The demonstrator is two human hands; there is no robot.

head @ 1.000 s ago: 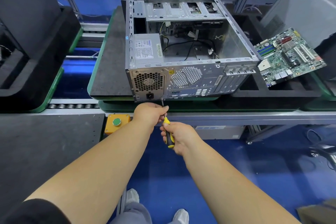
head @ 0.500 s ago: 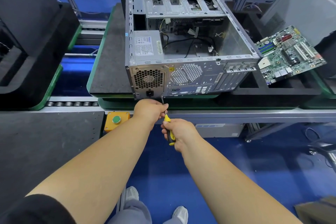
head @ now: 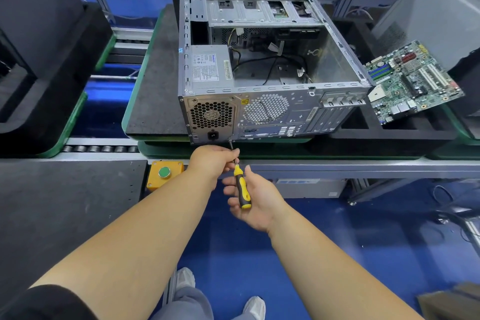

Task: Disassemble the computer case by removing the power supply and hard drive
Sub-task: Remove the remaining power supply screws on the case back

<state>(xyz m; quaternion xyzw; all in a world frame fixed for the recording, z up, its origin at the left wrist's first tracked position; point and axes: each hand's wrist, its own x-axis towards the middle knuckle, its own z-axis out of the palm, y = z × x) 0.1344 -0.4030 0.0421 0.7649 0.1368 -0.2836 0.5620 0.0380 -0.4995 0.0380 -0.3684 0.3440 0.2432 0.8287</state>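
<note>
Risking cam-out on the screw at the case (head: 270, 112) rear's lower edge: right hand (head: 255, 200) cradles the screwdriver (head: 242, 187) handle with loosened fingers, left hand (head: 214, 161) pinches the shaft. Grey supply (head: 210, 67) seated in the case's near left corner, on the pallet (head: 155, 86); drive unseen.
</note>
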